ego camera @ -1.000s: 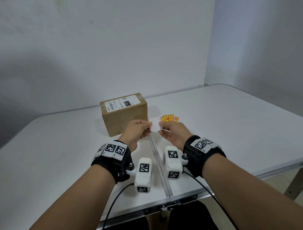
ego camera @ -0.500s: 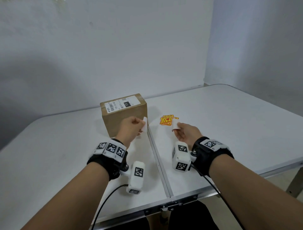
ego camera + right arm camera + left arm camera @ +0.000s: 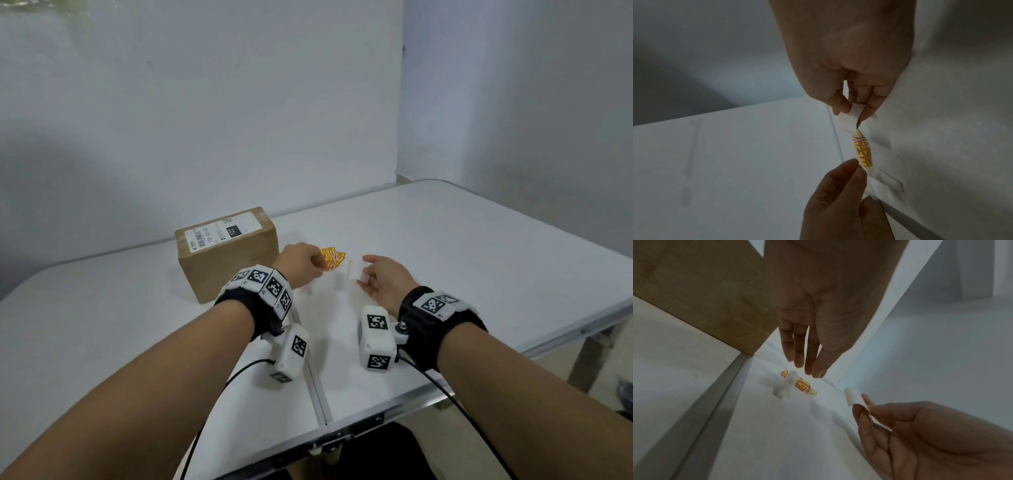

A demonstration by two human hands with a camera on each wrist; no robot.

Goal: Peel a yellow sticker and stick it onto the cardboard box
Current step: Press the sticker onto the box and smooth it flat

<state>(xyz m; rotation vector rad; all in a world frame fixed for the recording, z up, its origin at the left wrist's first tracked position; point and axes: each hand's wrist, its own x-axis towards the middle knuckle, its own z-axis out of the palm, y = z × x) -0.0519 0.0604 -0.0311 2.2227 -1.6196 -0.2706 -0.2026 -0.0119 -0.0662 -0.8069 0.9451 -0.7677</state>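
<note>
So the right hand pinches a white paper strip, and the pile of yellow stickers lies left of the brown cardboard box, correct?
Not quite. The head view shows the pile of yellow stickers lying right of the brown cardboard box, on the white table. The right hand does pinch a white paper strip.

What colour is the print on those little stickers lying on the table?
Red print on yellow stickers; clearest in the right wrist view.

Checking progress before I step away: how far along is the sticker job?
Peeling looks done: a loose white paper scrap lies by the yellow sticker pile. The right hand pinches a curled white piece; the left hand holds nothing. Left: the brown cardboard box shows no yellow sticker.
</note>
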